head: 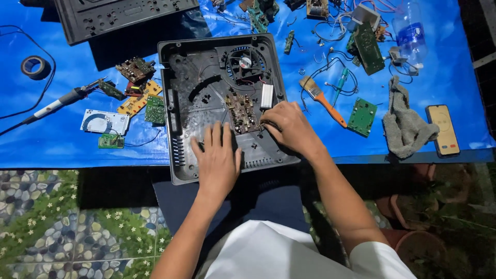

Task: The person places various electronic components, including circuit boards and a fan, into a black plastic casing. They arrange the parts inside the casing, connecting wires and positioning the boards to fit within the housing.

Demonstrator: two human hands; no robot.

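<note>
A: Where is the housing?
B: Black housing [178,103] lies centre on blue sheet [62,139]. Left hand [217,160] flat at its 6 o'clock edge, fingers apart, holding nothing.
A: Right?
B: Right hand [289,126] fingers pinched together at circuit board [241,112]; paintbrush [323,101] at 3 o'clock.

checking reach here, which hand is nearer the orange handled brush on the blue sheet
Right. The right hand rests at the circuit board inside the black casing, just left of the brush. The left hand lies flat farther left, lower in the casing.

The open casing [178,103] is matt, dusty black plastic; the sheet [67,139] beneath it glossy, crinkled blue plastic; the rag [405,124] rough grey cloth; the brush [321,99] orange-handled, smooth.
</note>
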